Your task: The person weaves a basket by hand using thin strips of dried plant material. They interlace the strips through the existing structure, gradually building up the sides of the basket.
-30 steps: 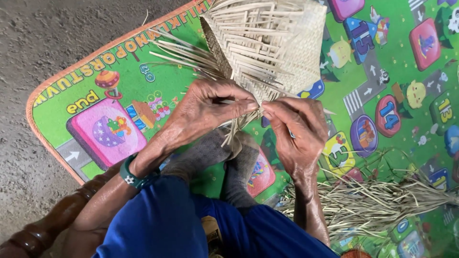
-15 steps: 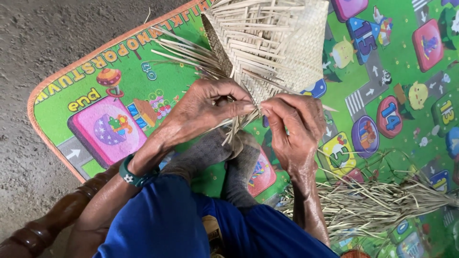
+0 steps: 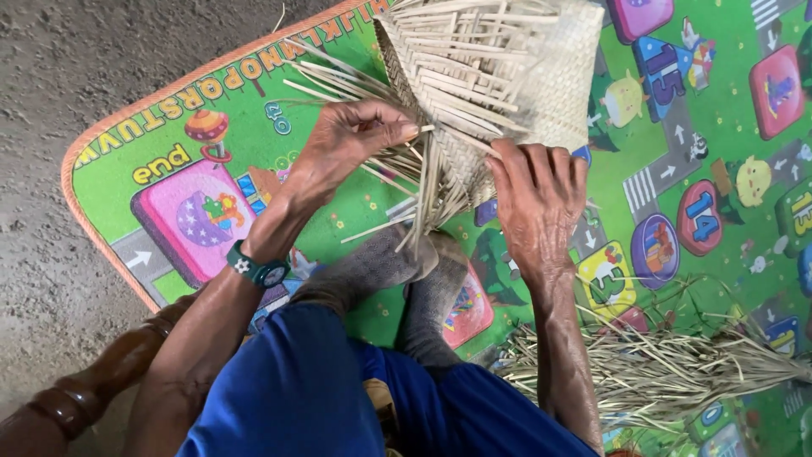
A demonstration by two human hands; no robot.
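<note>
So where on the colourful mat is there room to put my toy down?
The mat is bare at its left end, between the orange edge and the left hand. There is also open mat at the far right, above the pile of loose strips. The middle is crowded: the woven basket, the right hand and the socked feet.

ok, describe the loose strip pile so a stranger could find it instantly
Start at the green play mat. Follow the right hand down its forearm to the mat's lower right. The loose strip pile lies flat and fanned out, unlike the half-woven basket held up at top centre.
</note>
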